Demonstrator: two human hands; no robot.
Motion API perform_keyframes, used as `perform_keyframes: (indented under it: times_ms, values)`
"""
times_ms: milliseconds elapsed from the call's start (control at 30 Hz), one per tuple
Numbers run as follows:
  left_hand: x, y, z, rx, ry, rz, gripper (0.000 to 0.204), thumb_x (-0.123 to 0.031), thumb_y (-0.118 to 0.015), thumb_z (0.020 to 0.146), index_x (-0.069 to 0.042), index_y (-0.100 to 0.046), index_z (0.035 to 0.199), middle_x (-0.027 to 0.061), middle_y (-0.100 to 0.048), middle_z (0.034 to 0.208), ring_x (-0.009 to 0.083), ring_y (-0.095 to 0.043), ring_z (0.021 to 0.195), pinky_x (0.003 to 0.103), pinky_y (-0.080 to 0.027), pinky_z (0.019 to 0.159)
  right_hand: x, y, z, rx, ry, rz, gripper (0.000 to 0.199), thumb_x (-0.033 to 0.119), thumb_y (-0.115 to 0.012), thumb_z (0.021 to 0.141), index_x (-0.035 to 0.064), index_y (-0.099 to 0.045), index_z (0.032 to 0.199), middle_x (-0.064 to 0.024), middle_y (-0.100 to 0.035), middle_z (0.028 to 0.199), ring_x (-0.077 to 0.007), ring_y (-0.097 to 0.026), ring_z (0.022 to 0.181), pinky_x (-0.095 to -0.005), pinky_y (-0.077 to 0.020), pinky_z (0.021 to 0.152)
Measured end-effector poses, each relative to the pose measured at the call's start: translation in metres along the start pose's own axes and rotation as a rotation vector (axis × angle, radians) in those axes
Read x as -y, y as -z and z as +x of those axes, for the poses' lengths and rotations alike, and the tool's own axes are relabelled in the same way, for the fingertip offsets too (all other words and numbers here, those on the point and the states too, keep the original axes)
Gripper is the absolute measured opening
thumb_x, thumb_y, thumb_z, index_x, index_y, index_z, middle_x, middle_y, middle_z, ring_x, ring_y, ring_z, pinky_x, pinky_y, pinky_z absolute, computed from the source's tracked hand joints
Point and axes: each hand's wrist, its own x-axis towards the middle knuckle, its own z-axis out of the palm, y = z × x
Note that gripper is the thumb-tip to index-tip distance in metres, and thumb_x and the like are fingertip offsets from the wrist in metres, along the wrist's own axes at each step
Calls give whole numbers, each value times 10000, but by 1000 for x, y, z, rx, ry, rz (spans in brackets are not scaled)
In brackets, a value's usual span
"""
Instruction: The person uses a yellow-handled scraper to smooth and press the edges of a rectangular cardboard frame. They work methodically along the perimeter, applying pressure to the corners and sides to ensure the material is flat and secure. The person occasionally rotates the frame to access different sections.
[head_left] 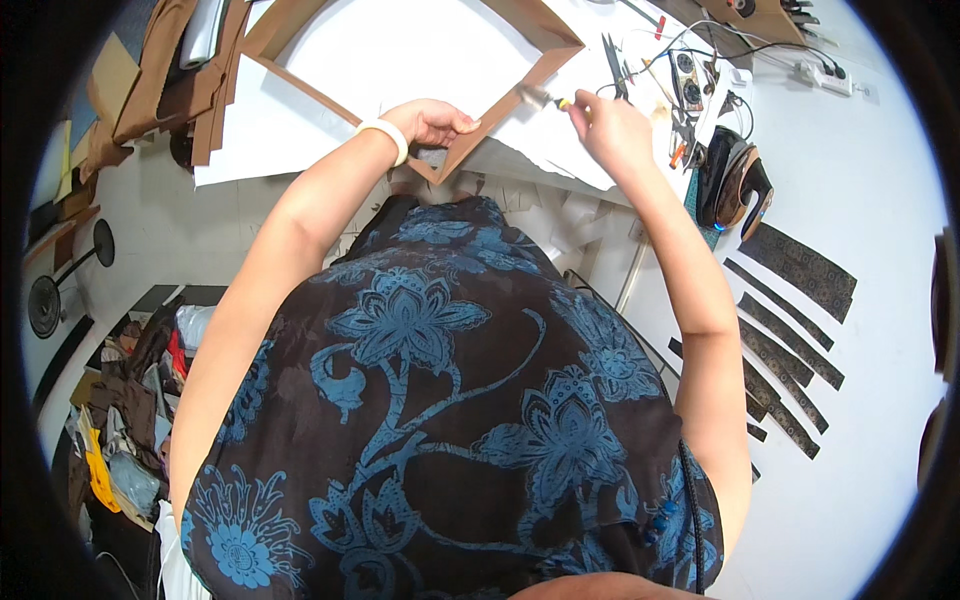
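A brown four-sided frame (345, 103) with upright walls stands on white sheeting, one corner toward me. My left hand (435, 122), with a pale bangle at the wrist, reaches inside that near corner. Its thumb and fingers close on the frame's right-hand wall. In my right hand (610, 125) is a small brush (540, 97) with a yellow and dark handle. The brush head is smeared by motion and points left, close to the outer face of the same wall.
Scissors (614, 68), a power strip (686, 80) and cords lie right of the sheeting. A dark iron (740, 180) stands beyond the table's right edge, near patterned dark strips (790, 320). Brown sheets (205, 105) stack at left; a bin of scraps (130, 400) sits lower left.
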Motion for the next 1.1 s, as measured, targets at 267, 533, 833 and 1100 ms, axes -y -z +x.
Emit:
perform_keyframes:
  times_ms: [267, 533, 833, 1100]
  values:
    - [2, 1, 20, 47, -16, 0, 160, -194, -703, 949, -67, -690, 1045, -3, -712, 913, 106, -651, 821, 253, -531, 779, 78, -19, -70, 139, 185, 117, 185, 307, -611, 951, 135, -666, 915, -116, -630, 583, -325, -668, 572, -458, -529, 550]
    - [6, 0, 37, 48, -11, -18, 136, -162, -738, 917, -91, -692, 1024, -13, -700, 932, 117, -633, 864, 278, -512, 816, 80, -19, -85, 137, 161, 158, 208, 319, -588, 966, 127, -641, 909, -136, -629, 590, -345, -669, 589, -460, -521, 543]
    - [1, -22, 34, 0, -3, 9, 134, -193, -672, 972, -79, -687, 1041, -2, -713, 946, 118, -658, 864, 286, -524, 826, 87, -13, -101, 165, 94, 82, 189, 291, -582, 966, 125, -630, 891, -123, -632, 591, -329, -668, 583, -462, -516, 534]
    - [1, -26, 39, -21, -20, 17, 140, -199, -716, 942, -98, -701, 1039, -23, -696, 946, 103, -621, 874, 276, -489, 828, 106, 3, -93, 228, 94, 28, 133, 200, -570, 924, 91, -634, 886, -137, -647, 615, -334, -691, 628, -457, -532, 567]
